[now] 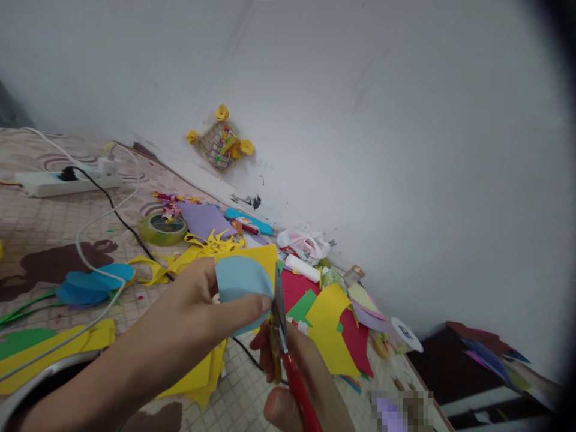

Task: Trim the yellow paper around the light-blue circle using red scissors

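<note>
My left hand [225, 309] pinches a light blue paper piece with a rounded edge [245, 277] against a sheet of yellow paper [266, 255] behind it, the thumb lying across the blue. In my right hand [301, 366] is a pair of scissors [294, 384] with red on the handle. Their blades point up and lie at the right edge of the yellow paper, close to my left thumb. Part of the scissors' handle is hidden by my fingers. Below my left wrist lie more yellow paper sheets [198, 378].
A roll of tape [162, 229], yellow paper scraps [216, 243] and purple paper [204, 221] lie beyond my hands. Blue paper ovals [92, 285] and a power strip [72, 182] with trailing cables are to the left. Yellow paper [330, 330] and red paper [360, 348] lie right, near the wall.
</note>
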Motion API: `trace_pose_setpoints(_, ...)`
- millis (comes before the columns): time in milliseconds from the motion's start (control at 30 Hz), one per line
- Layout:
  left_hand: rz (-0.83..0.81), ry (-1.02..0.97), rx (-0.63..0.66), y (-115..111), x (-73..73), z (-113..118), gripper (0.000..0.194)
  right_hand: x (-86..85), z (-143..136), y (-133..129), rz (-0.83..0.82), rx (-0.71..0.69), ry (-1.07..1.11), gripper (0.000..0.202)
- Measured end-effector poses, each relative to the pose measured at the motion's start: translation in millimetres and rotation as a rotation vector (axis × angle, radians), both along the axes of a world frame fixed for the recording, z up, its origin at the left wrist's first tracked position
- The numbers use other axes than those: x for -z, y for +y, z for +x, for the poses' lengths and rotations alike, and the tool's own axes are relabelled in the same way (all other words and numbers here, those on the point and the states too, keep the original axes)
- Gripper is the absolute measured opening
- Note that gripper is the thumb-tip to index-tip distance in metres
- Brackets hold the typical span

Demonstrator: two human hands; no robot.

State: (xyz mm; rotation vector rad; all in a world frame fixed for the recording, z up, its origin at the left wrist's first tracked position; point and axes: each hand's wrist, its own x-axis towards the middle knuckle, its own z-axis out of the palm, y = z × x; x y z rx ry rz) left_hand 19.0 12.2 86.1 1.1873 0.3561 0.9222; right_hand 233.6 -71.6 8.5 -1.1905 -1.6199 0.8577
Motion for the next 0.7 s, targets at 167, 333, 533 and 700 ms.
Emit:
trace_pose_setpoints(167,-0.041,-0.084,0.010,-1,2.0,4,0.015,-9.8,-7,0,0.015,-0.010,0.034,0.059)
trace_pose_setpoints(333,-0.062,-0.109,-0.009,-4,1.6,7,0.016,-17.8,-14,0,0.000,0.028,0.009,0.061)
trace_pose_setpoints(533,-0.071,-0.100,-0.078,-6,0.0,8,0.017,-11.7,-13,1,-0.028,0.059,-0.018,0.063)
trace_pose_setpoints(700,-0.052,-0.118,-0.110,-7,-1.2,10,0.016,-6.5,-11,2,-0.009,0.064,-0.032,0.062)
